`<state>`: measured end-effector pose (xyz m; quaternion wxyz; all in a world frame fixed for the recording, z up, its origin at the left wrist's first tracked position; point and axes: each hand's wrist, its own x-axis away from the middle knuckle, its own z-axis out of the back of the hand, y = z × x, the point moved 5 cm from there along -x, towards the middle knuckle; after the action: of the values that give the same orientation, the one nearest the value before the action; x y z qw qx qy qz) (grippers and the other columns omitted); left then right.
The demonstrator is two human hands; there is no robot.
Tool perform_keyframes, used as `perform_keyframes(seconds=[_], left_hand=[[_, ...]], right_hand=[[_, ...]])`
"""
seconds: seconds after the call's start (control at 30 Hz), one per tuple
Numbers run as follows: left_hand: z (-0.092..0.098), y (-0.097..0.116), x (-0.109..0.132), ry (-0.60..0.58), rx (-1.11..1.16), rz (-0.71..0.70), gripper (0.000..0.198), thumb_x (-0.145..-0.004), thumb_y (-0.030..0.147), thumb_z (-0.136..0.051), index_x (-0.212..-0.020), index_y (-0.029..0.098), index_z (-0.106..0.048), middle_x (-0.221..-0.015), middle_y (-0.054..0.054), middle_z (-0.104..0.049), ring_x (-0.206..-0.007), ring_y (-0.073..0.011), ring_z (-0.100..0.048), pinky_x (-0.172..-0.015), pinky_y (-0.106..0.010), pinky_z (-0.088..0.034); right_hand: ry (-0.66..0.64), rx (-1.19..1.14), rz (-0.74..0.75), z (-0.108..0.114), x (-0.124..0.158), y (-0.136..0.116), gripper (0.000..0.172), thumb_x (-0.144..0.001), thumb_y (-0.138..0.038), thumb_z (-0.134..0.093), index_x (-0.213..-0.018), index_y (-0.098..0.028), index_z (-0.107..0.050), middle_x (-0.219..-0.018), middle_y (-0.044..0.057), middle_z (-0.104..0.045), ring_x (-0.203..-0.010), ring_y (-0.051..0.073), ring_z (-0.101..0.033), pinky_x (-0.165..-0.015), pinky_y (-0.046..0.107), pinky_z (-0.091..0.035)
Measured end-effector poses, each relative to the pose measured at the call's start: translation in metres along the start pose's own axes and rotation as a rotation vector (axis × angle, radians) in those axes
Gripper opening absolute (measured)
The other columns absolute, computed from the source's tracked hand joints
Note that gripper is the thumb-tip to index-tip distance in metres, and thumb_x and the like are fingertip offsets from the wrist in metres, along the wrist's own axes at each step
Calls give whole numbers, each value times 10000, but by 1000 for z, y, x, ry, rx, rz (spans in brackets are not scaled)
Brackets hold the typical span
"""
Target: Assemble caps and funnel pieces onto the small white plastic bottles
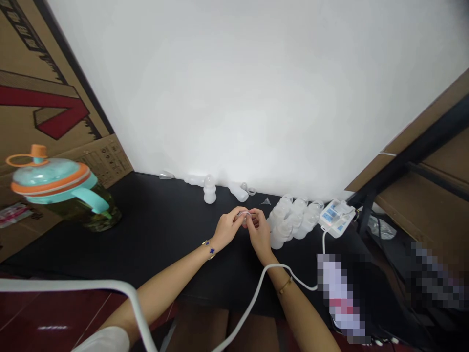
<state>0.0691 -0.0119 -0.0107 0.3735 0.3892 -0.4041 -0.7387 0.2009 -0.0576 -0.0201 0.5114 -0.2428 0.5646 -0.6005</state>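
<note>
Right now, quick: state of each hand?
Left hand: closed, fingertips holding a small pale piece.
Right hand: closed, fingertips on the same piece.

No text can be read: the large brown cardboard box (22,63) bears black characters (22,30) and a red band (40,99) (the characters too unclear).

Got turquoise-lidded jug (64,188) far left, in front of printed cardboard (54,66). Also see white power strip (336,217) at right, white cable (73,285) across foreground.
</note>
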Motion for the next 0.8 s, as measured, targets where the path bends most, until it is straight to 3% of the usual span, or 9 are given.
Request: perform_keyframes(seconds=[0.2,0.37,0.53,0.8], left_hand=[[1,-4,0,32,8,8,340,-986,461,-521,-1124,212,-706,-562,58,-520,-519,-125,-509,-553,-223,-373],[-3,-5,1,24,10,48,335,-990,474,-504,-1100,221,-693,-559,54,-548,-496,-122,-489,-526,-219,-358],[-5,-1,2,-11,48,58,287,-959,452,-551,-1058,210,-670,-621,39,-640,-514,-117,-542,-520,-205,-384],[-3,-4,-3,-36,146,86,327,-948,490,-552,-1039,196,-664,-597,40,-654,-424,-97,-499,-448,-193,-364]], right_hand=[[-48,69,-64,-1,1,4,328,-952,-538,-500,-1037,-238,-604,-861,28,-720,-714,191,-659,-652,296,-498],[-171,208,-71,-6,2,6,356,-990,-467,-379,-782,-251,-570,-738,4,-672,-691,191,-636,-639,279,-442],[-211,246,-84,-6,2,6,288,-952,-349,-356,-756,-251,-543,-691,-10,-645,-650,186,-611,-640,277,-406],[-189,237,3,-4,-1,-1,397,-957,-471,-428,-646,-241,-516,-596,-19,-571,-579,166,-547,-570,259,-356]])
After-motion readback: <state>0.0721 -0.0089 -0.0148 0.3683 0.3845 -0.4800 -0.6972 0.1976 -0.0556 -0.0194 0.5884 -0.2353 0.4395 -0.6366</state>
